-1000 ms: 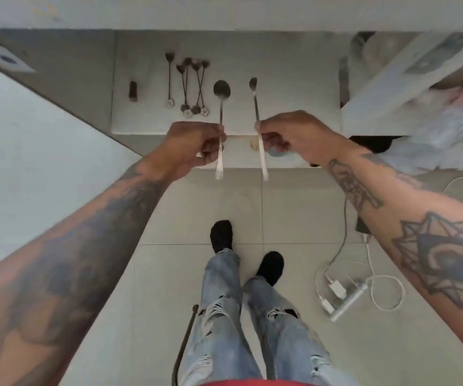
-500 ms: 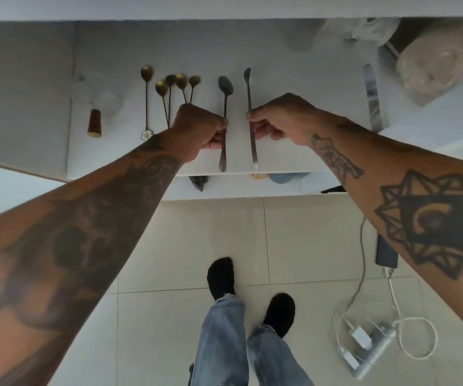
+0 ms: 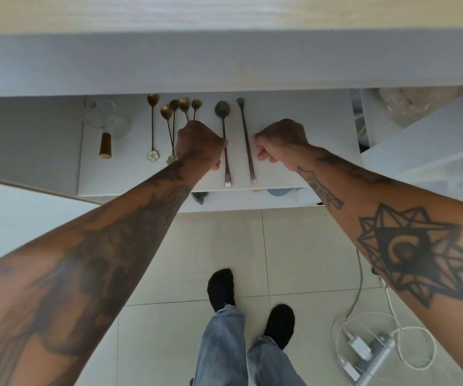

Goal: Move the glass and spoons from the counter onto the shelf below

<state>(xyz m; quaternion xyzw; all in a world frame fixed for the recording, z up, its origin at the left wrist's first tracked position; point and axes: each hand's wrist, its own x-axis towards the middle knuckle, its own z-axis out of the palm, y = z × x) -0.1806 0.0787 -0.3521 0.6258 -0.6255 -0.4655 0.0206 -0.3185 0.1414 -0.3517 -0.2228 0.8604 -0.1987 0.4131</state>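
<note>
White shelf point(image 3: 294, 162) holds spoons point(image 3: 226, 151); left grip point(image 3: 201, 146) touches one, right grip point(image 3: 277, 140) curled empty.

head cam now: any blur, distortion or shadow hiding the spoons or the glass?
Head view: wide-angle bending bows the counter edge and stretches the forearms; the forearms' near ends smear soft. The shelf sits in the counter's shade, so the two long spoons read dark but sharp. The glass is faint against white, its outline hard to trace.
</note>
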